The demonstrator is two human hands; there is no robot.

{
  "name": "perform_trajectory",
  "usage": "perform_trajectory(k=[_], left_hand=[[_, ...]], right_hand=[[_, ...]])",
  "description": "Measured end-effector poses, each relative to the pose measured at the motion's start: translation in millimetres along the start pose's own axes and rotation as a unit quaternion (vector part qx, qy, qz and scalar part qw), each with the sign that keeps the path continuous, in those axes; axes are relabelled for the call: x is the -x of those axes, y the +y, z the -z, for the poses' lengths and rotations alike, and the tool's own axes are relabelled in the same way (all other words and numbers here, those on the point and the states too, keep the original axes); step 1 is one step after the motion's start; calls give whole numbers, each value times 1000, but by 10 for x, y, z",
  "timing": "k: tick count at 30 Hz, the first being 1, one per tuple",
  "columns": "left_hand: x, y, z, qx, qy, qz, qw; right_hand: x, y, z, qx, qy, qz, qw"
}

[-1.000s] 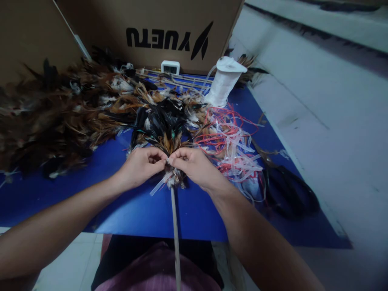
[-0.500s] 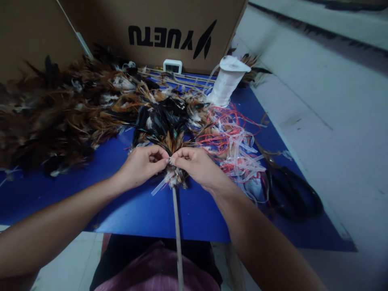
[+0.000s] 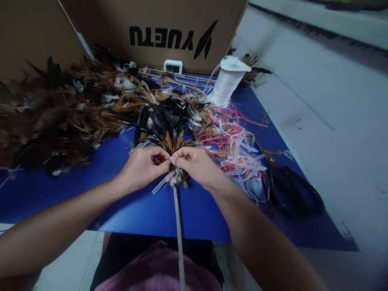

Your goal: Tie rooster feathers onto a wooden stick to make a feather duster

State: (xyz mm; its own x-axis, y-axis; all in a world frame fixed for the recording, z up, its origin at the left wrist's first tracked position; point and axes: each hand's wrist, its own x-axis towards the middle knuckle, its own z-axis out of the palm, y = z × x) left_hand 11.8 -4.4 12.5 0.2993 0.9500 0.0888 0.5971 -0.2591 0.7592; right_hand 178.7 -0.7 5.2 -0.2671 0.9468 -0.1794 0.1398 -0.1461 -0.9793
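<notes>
At the centre, a feather duster (image 3: pixel 171 139) lies on the blue table, its dark and brown feathers fanned away from me. Its thin wooden stick (image 3: pixel 178 226) runs down over the near edge towards my lap. My left hand (image 3: pixel 145 165) and my right hand (image 3: pixel 195 163) meet at the base of the feathers, thumb and forefinger pinched on each. Between the touching fingertips shows a tiny whitish bit of ribbon, mostly hidden. A clear ribbon end (image 3: pixel 163 182) sticks out below my left fingers, beside pale fluffy feather ends (image 3: pixel 181 178).
Loose feathers (image 3: pixel 69 109) heap along the left and back. To the right lie tangled red and clear ribbon strips (image 3: pixel 239 149) and black-handled scissors (image 3: pixel 294 192). A white ribbon spool (image 3: pixel 227 83), thin sticks (image 3: pixel 188 83) and a small white display (image 3: pixel 173 66) stand before a cardboard box (image 3: pixel 169 16).
Both hands keep their pinch at the same spot. My left fingertips have shifted very slightly to the right, and the whitish bit shows less; otherwise everything looks the same.
</notes>
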Motion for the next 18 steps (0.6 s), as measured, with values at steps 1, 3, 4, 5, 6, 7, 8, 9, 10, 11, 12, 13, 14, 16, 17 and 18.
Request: perform_trajectory(k=[1,3,4,5,6,7,8,9,10,11,12,13,14,16,17,18], left_hand=[[0,3,1,-6,3,1,1000],[-4,11,8,-17,6,5,1000],[-9,14,15,-20,6,7,1000],[-16,16,22,-21,3,10,1000],[-24,16,29,-17,-2,16,1000],[-34,13,35,-8,-10,23,1000],[-45,6,41,5,-19,31,999],[-56,-2,44,20,-30,39,999],[-66,-11,47,37,-42,45,997],[-75,-21,48,55,-52,51,996],[-82,-29,49,72,-62,58,994],[-87,-34,49,88,-68,66,992],[-90,-35,50,103,-75,74,989],[-91,-26,52,130,-85,90,984],[-91,-16,54,141,-91,99,981],[-91,-5,56,151,-96,106,978]], right_hand=[[-1,5,-2,4,1,4,1000],[-2,14,-6,12,4,13,1000],[-3,17,-6,17,5,17,1000],[-3,19,-5,23,5,21,1000],[-3,20,-3,29,3,25,999],[-3,22,0,36,-1,29,999],[-3,25,4,44,-4,34,998],[-3,28,9,53,-5,40,998],[-3,32,13,61,-5,47,997],[-3,38,17,69,-5,54,996],[-3,43,21,77,-4,60,995],[-4,48,24,86,-3,66,994],[-4,52,26,96,-1,71,993],[-4,57,29,115,6,80,990],[-4,59,30,124,9,84,989],[-4,60,32,130,11,88,987]])
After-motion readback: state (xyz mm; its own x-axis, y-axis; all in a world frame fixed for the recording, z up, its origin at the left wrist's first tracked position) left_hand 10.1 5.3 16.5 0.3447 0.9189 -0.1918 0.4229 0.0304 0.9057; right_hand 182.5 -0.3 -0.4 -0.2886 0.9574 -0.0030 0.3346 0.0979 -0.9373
